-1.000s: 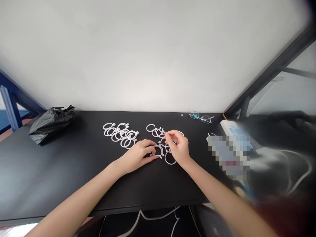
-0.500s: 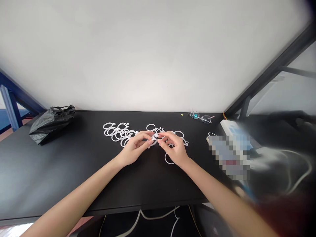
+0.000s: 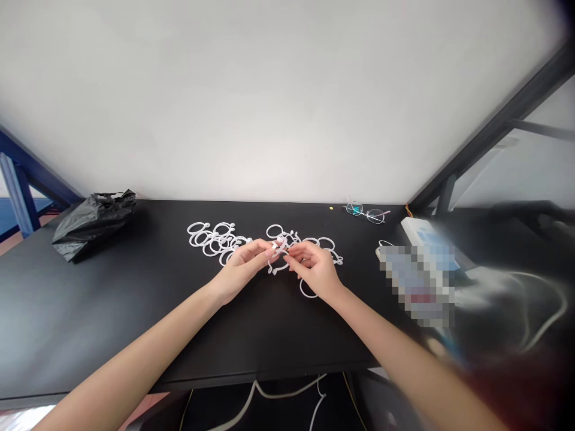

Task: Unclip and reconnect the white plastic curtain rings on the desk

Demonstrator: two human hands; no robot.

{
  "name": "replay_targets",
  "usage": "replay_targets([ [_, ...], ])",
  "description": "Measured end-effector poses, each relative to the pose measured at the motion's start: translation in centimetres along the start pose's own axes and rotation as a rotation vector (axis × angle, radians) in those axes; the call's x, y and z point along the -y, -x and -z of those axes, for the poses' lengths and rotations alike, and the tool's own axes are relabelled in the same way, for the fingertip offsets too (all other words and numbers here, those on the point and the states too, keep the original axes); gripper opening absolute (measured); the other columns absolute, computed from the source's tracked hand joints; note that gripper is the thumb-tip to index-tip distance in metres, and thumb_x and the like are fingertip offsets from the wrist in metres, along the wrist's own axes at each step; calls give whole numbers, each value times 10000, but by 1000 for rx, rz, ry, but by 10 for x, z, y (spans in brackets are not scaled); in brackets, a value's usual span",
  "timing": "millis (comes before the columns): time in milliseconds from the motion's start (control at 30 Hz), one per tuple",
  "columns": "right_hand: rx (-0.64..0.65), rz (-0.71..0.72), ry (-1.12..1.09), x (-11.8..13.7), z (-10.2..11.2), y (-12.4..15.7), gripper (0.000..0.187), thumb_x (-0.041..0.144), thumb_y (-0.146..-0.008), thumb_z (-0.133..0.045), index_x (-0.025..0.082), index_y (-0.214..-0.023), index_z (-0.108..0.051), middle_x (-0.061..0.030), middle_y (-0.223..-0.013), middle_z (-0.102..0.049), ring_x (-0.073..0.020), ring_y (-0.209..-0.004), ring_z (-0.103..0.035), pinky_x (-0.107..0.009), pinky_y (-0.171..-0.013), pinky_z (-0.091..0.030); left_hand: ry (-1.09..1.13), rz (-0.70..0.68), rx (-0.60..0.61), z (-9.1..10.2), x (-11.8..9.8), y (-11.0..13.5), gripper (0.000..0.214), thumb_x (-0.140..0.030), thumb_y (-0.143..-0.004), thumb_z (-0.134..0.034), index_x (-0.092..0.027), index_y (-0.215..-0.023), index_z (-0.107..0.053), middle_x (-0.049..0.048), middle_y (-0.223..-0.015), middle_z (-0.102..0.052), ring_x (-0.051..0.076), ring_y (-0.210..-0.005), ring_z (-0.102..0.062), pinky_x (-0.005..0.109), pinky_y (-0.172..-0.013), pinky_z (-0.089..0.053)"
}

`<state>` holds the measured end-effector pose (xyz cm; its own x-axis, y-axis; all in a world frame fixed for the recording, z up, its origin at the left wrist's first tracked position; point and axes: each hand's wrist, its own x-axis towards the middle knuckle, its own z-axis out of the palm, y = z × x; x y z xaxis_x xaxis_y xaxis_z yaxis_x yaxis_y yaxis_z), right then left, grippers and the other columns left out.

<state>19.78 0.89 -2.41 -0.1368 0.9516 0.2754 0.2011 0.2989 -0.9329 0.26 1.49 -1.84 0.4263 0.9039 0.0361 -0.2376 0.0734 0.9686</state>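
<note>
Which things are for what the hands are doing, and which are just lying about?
Probably for the job:
- thin white knob-ended rings, pinched by the left hand, with the right hand at them
- heap of similar white rings on the left

Seemingly just lying about:
- crumpled black plastic bag
- round thin-framed eyeglasses
- tiny yellow speck

Black bag (image 3: pixel 94 224) lies left; glasses (image 3: pixel 365 213) lie right.
</note>
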Motion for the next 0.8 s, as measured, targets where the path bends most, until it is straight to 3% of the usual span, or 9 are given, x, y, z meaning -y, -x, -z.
replay_targets([
  [167, -182, 0, -126, 0, 3, -3, 209, 346, -766, -746, 179, -843, -647, -37, -744, -674, -180, -646, -698, -260, -493, -597, -21, -5, -2, 0, -2, 1, 254, -418, -888, -633, -190, -786, -588, 61, -1223, -658, 251, -1276, -519, 463, -1121, -360],
  [300, -249, 2, -149, 1, 7, -7, 227, 376, -772, -738, 182, -823, -632, -38, -748, -680, -170, -611, -676, -265, -474, -576, 0, 38, -27, 0, -1, 0, 262, -427, -885, -634, -186, -796, -583, 77, -1294, -625, 265, -1301, -499, 461, -1091, -388],
  [400, -207, 46, 18, 0, 9, -6, 168, 350, -814, -693, 187, -811, -651, -34, -725, -680, -167, -624, -664, -255, -482, -538, -22, 56, -95, 2, 1, -1, 270, -442, -878, -637, -184, -814, -588, 75, -1270, -639, 259, -1276, -524, 437, -1059, -417],
  [533, -70, 206, 370, -3, 7, -3, 117, 246, -862, -610, 208, -795, -697, -39, -769, -679, -162, -662, -631, -254, -499, -474, -58, 32, -160, 4, 2, -2, 279, -452, -869, -644, -181, -835, -582, 81, -1187, -676, 250, -1228, -567, 422, -1037, -430],
  [633, 17, 265, 541, -5, 5, -3, 115, 194, -847, -612, 220, -793, -710, -44, -815, -693, -195, -747, -630, -312, -619, -509, -74, 27, -163, 3, 1, -2, 269, -440, -860, -659, -185, -848, -571, 74, -1116, -699, 242, -1174, -602, 414, -995, -462],
  [700, 27, 283, 570, -5, 5, -3, 97, 188, -835, -622, 223, -834, -713, -47, -822, -700, -215, -795, -630, -344, -673, -520, -111, 13, -157, 1, 0, -1, 265, -424, -845, -679, -185, -839, -565, 63, -1045, -713, 235, -1118, -630, 404, -962, -485],
  [800, -2, 255, 407, -1, 7, -2, 160, 224, -845, -615, 217, -983, -696, -56, -860, -707, -205, -785, -643, -303, -587, -521, -162, -29, -105, -2, 0, -1, 259, -387, -821, -711, -179, -814, -557, 55, -974, -712, 229, -1068, -647, 385, -935, -505],
])
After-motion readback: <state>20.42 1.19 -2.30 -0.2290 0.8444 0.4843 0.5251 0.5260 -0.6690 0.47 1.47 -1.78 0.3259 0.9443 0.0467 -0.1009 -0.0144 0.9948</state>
